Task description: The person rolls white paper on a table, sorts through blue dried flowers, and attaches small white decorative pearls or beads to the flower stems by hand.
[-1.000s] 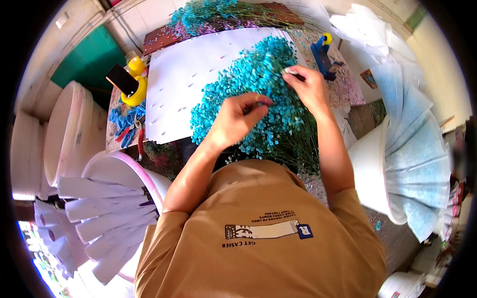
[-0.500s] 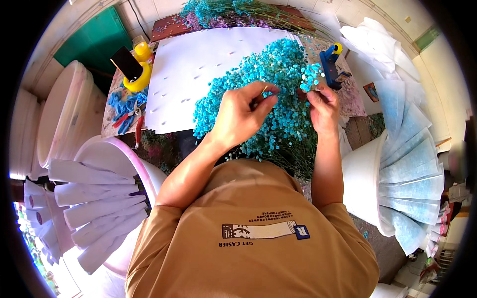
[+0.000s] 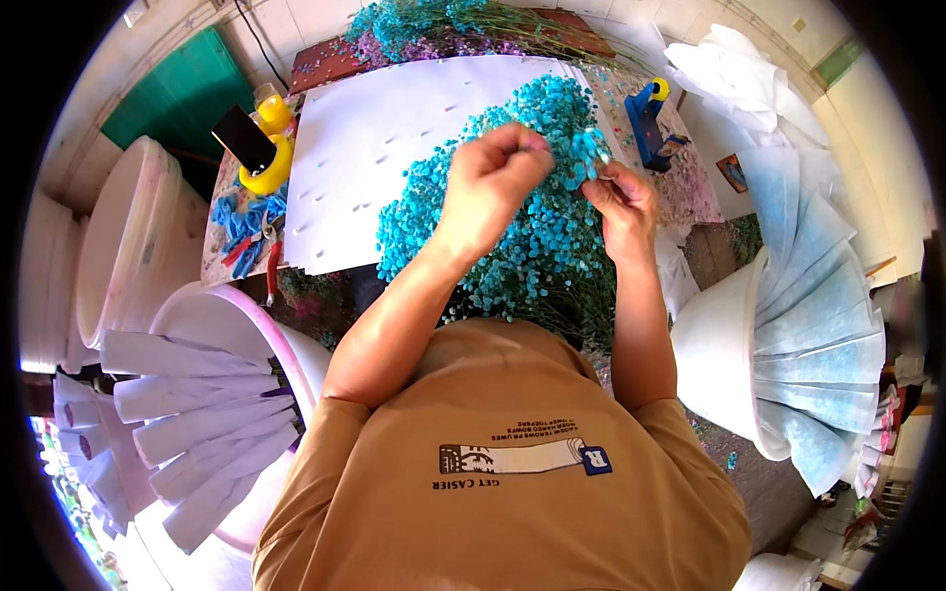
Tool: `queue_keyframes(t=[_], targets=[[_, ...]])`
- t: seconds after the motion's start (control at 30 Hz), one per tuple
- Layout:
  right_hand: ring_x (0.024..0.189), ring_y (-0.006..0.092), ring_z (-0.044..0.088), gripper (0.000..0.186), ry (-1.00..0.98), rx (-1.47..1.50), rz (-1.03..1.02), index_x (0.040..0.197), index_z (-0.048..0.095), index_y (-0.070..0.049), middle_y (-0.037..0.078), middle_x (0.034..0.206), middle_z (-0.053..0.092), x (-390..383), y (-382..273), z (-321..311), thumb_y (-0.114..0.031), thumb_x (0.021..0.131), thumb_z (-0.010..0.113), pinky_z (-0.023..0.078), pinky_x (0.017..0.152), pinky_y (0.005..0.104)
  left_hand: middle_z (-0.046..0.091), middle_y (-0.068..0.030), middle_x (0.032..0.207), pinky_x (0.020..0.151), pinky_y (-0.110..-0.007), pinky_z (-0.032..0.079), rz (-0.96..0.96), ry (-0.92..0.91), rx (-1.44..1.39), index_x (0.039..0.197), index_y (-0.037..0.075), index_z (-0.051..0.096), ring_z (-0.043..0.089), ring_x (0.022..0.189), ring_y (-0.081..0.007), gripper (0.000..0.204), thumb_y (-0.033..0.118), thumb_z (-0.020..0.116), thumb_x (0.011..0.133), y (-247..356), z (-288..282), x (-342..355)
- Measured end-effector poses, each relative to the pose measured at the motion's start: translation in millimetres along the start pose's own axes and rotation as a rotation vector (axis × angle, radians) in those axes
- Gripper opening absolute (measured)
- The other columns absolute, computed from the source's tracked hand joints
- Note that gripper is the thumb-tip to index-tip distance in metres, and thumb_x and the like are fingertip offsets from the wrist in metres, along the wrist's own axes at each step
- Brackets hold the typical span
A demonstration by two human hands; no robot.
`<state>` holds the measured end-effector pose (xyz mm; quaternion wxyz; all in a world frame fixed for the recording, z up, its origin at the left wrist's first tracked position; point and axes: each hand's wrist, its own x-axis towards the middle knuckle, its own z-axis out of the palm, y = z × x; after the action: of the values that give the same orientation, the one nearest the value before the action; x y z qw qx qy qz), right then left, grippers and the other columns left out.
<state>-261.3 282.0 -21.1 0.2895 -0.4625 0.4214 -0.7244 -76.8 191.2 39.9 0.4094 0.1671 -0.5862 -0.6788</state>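
Observation:
A big bunch of turquoise baby's breath (image 3: 424,212) lies at the near right part of the white paper sheets (image 3: 345,148) and hangs over the table's near edge. Above its right side, my right hand (image 3: 623,202) pinches a small sprig of baby's breath (image 3: 588,158) between thumb and fingers. My left hand (image 3: 498,182) hovers over the middle of the bunch with its fingertips pinched together, just left of the sprig. Whatever those fingertips hold, if anything, is too small to make out.
Left on the table are a phone (image 3: 244,141) on a yellow stand, red-handled pruners (image 3: 273,258) and blue strips (image 3: 236,222). A blue tape dispenser (image 3: 647,128) stands right. More dyed flowers (image 3: 424,30) lie behind. White buckets (image 3: 714,345) with wrapped bundles flank me.
My left hand has risen slightly, its fingers closing more. My right hand has shifted left with the sprig, which now tilts toward the bunch. The view has moved slightly.

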Motion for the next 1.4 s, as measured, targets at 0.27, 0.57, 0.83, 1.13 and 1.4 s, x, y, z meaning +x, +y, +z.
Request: queue_keyframes(t=[0.27,0.57,0.83,1.13,1.4], targets=[[0.092,0.0129,0.064,0.012,-0.111,-0.357,-0.134,0.1,0.067,0.003,0.006,0.098,0.068,1.8,-9.9,11.5,0.004,0.089,0.071,0.05,0.082,0.0263,0.058,0.004,0.075,0.056,-0.023,0.04,0.11,-0.014,0.34,0.112,0.001,0.064,0.049,0.067,-0.0034,0.026,0.007,0.076,0.09,17.0,3.2,-17.4],[0.087,0.0199,0.067,0.008,-0.119,-0.486,-0.282,0.091,0.069,0.003,0.011,0.097,0.07,3.8,-6.2,13.3,0.004,0.085,0.073,0.053,0.077,0.0295,0.049,0.004,0.069,0.049,-0.021,0.023,-0.034,0.051,0.033,0.101,0.001,0.066,0.034,0.056,-0.0032,0.031,0.031,0.06,0.104,16.6,-14.0,-3.0],[0.086,0.0219,0.067,0.007,-0.195,-0.629,-0.377,0.09,0.068,0.003,0.013,0.096,0.069,3.9,-13.3,18.9,0.003,0.086,0.074,0.053,0.076,0.0303,0.066,-0.0011,0.087,0.067,-0.024,0.044,-0.062,-0.119,0.297,0.1,-0.003,0.071,0.056,0.077,-0.0079,0.017,0.013,0.07,0.093,12.5,-19.8,11.4],[0.09,0.0114,0.061,0.007,-0.018,-0.094,-0.057,0.101,0.066,0.002,0.007,0.1,0.069,-1.5,3.4,6.8,-0.002,0.096,0.066,0.049,0.079,0.0253,0.05,-0.0024,0.072,0.048,-0.024,0.025,-0.197,0.001,-0.244,0.084,0.009,0.056,0.034,0.054,-0.0079,0.021,0.02,0.05,0.101,8.6,-27.0,-5.7],[0.091,0.013,0.065,0.008,0.101,-0.11,-0.051,0.102,0.066,0.003,0.009,0.098,0.071,-2.0,-2.1,19.2,0.0,0.097,0.062,0.052,0.084,0.0278,0.051,0.0074,0.07,0.053,-0.022,0.03,0.036,-0.046,0.277,0.103,0.001,0.067,0.04,0.062,-0.002,0.012,0.008,0.067,0.093,-1.7,1.2,-12.5]])
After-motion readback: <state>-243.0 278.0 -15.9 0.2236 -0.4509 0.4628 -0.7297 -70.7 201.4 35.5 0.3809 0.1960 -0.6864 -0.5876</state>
